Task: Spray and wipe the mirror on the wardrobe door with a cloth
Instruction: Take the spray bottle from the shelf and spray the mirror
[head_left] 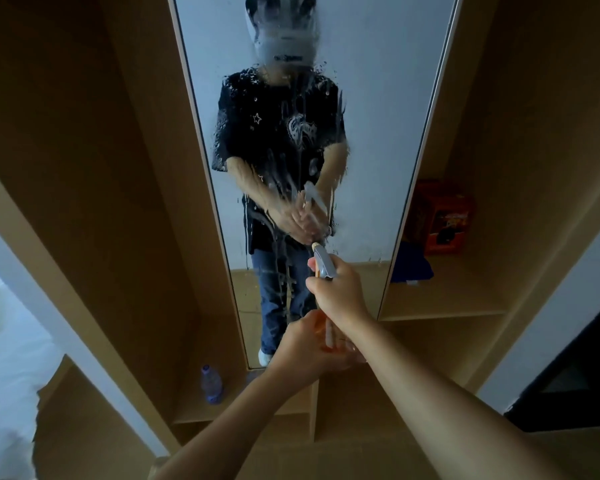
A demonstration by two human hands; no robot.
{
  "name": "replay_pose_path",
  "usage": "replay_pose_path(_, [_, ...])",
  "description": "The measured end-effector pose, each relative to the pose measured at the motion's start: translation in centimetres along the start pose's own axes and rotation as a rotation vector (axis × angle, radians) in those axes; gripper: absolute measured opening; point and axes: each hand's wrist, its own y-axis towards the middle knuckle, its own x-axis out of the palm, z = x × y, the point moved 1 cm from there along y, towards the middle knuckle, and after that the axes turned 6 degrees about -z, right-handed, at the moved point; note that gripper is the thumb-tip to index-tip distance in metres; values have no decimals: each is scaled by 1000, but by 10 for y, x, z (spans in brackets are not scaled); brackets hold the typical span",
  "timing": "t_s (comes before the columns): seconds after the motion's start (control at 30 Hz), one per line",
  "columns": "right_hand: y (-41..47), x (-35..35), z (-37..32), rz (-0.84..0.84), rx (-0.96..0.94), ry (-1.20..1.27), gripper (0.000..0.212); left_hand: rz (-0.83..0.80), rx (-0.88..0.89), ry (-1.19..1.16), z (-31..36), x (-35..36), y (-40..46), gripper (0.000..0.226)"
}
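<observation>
A tall narrow mirror [378,98] fills the wardrobe door straight ahead. Its glass is wet, with droplets and streaks running down the middle. My right hand [340,292] grips the grey trigger head of a spray bottle [322,265], whose nozzle points at the mirror from close by. My left hand [309,348] cups the bottle's clear orange body from below. The mirror reflects a person in a dark T-shirt and jeans holding the bottle. No cloth is in view.
Open wooden wardrobe compartments [118,202] flank the mirror. A plastic water bottle [211,379] stands on the lower left shelf. An orange box [444,216] and a blue item [413,268] sit on the right shelf. A white bed [4,358] lies at the left.
</observation>
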Motion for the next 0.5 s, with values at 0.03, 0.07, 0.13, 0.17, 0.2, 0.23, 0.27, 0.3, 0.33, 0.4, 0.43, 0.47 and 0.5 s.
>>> replay_pose_path(0.03, [0, 3, -1, -8, -11, 1, 18, 13, 5, 24, -1, -3, -1, 63])
replay_pose_path(0.07, [0, 6, -2, -14, -20, 1, 16, 23, 6, 48, -2, -6, -3, 62])
replay_pose_path(0.13, [0, 12, -2, -20, -31, 5, 11, 24, 1, 70, -4, -11, -5, 66])
replay_pose_path(0.17, [0, 15, -2, -17, -30, 12, 11, 16, -1, 73, -6, -13, -7, 69])
replay_pose_path(0.2, [1, 18, -2, -9, -26, 17, 12, 9, -5, 78, -7, -15, -8, 71])
replay_pose_path(0.23, [2, 21, -1, 5, -19, 15, 13, 4, -7, 86, -9, -16, -10, 73])
replay_pose_path(0.27, [2, 23, 0, 19, -8, 7, 14, 1, -5, 93, -9, -18, -11, 74])
replay_pose_path(0.3, [3, 26, 1, 30, 3, -3, 16, 0, 1, 97, -9, -20, -12, 74])
replay_pose_path(0.33, [4, 28, 2, 35, 10, -17, 18, 1, 7, 99, -8, -21, -13, 71])
replay_pose_path(0.4, [5, 33, 1, 35, 10, -58, 21, 11, 14, 102, -8, -24, -15, 63])
replay_pose_path(0.43, [6, 36, 1, 34, 16, -73, 22, 15, 11, 103, -9, -26, -16, 61])
replay_pose_path(0.47, [7, 38, 1, 31, 26, -77, 21, 16, 8, 102, -9, -27, -17, 63])
replay_pose_path(0.5, [8, 40, 1, 22, 40, -74, 19, 17, -1, 94, -10, -29, -18, 66])
